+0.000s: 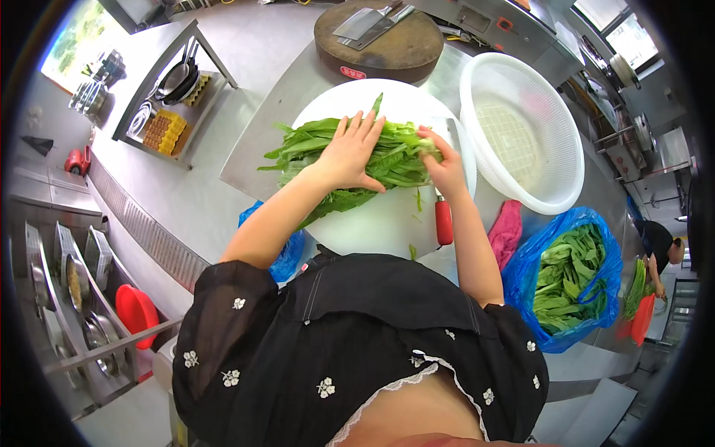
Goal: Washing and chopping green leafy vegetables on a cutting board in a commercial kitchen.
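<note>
A bunch of long leafy greens [402, 162] lies across the round white cutting board [368, 229]. My left hand [352, 151] rests flat on top of the leaves, fingers spread and thumb out to the side. At the right end of the bunch, my right hand [444, 162] has its fingers and thumb around the stem ends. A knife with a red handle [444, 222] lies at the board's right side, its blade partly hidden beneath my right hand and the greens. Small leaf scraps [412, 251] are on the board near me.
Beyond the board, two cleavers [371, 27] lie on a thick round wooden chopping block [385, 56]. To the right are a white plastic basket [564, 139], a pink cloth [505, 232] and a blue plastic bag [611, 268] of greens. A co-worker [659, 246] bends over at far right.
</note>
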`<action>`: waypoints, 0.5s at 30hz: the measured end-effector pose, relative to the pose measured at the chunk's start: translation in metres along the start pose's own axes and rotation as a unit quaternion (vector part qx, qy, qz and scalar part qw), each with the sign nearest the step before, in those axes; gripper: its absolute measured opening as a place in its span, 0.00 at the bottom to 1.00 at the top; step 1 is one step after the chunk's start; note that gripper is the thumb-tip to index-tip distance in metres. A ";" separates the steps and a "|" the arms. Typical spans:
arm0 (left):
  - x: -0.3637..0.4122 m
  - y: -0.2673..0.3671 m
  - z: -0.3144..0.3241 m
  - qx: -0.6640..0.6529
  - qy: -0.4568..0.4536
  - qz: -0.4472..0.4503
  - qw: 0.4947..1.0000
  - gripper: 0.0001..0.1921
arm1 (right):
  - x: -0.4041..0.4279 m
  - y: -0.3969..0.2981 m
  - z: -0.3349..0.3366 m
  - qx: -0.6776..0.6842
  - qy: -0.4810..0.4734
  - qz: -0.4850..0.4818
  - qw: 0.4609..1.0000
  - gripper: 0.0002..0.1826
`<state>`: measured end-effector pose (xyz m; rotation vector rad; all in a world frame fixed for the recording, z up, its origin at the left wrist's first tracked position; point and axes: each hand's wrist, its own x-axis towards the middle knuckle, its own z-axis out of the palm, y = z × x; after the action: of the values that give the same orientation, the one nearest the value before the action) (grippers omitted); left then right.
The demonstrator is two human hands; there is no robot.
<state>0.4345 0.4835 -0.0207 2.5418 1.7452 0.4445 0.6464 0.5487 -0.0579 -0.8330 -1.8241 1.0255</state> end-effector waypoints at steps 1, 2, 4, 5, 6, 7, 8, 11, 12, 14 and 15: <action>-0.001 0.000 0.018 -0.002 0.003 -0.003 1.000 0.58 | -0.003 -0.005 -0.004 0.062 0.040 0.062 0.995 0.17; -0.005 0.000 0.038 0.013 -0.035 -0.041 0.998 0.57 | -0.007 -0.014 -0.008 0.131 0.055 0.158 0.977 0.14; -0.005 0.003 0.054 0.059 -0.069 -0.081 0.993 0.56 | -0.016 -0.023 -0.014 0.171 0.078 0.191 0.963 0.13; -0.003 0.000 0.060 0.056 -0.068 -0.083 0.993 0.56 | -0.019 -0.025 -0.016 0.214 0.099 0.223 0.946 0.13; 0.001 -0.002 0.061 0.046 -0.072 -0.087 0.993 0.56 | -0.023 -0.027 -0.017 0.223 0.078 0.237 0.942 0.14; 0.001 -0.003 0.057 0.035 -0.077 -0.095 0.992 0.55 | -0.027 -0.032 -0.015 0.222 0.072 0.240 0.942 0.14; 0.004 -0.005 0.052 -0.008 -0.110 -0.104 0.988 0.56 | -0.029 -0.039 -0.013 0.237 0.046 0.254 0.937 0.15; 0.005 -0.009 0.043 -0.010 -0.123 -0.088 0.989 0.56 | -0.031 -0.051 0.000 0.278 -0.031 0.258 0.925 0.15; 0.005 -0.009 0.035 -0.007 -0.108 -0.078 0.991 0.57 | -0.030 -0.061 0.004 0.268 -0.033 0.271 0.924 0.16; 0.001 -0.007 0.010 -0.015 -0.043 -0.063 0.997 0.55 | -0.026 -0.069 0.009 0.247 -0.045 0.278 0.927 0.17; -0.004 -0.006 -0.004 -0.025 0.008 -0.057 0.998 0.52 | -0.026 -0.071 0.010 0.238 -0.054 0.273 0.931 0.17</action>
<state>0.4266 0.4821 -0.0188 2.3962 1.8471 0.4980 0.6384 0.4923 -0.0069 -1.0093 -1.3484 1.8111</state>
